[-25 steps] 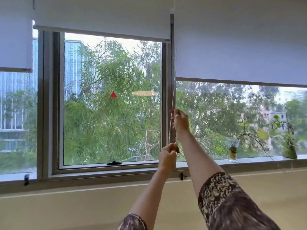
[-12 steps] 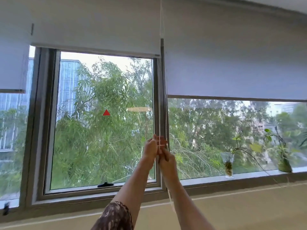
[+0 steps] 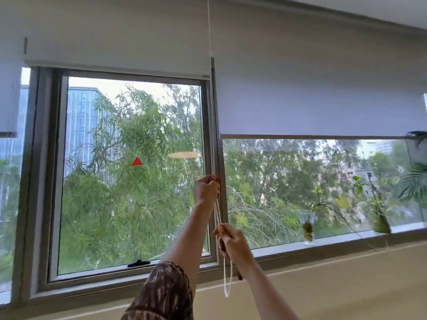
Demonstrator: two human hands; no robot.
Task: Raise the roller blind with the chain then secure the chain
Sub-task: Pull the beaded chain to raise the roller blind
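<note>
The white bead chain (image 3: pixel 217 211) hangs by the window post between two blinds, and its loop ends below the sill. My left hand (image 3: pixel 205 189) is raised and closed on the chain at mid-window height. My right hand (image 3: pixel 232 239) grips the same chain lower down, just above the sill. The middle roller blind (image 3: pixel 115 42) is rolled up, its bottom bar level with the top of the window frame. The right roller blind (image 3: pixel 312 100) reaches about halfway down its pane.
A glass vase with a cutting (image 3: pixel 308 229) and a potted vine (image 3: pixel 379 218) stand on the window sill (image 3: pixel 335 239) to the right. A third blind (image 3: pixel 9 100) hangs at the far left. A black window handle (image 3: pixel 138 263) sits on the lower frame.
My hands have swapped places on the chain: the left moved up, the right pulled down. The middle blind's bottom bar has risen a little. My view has tilted upward.
</note>
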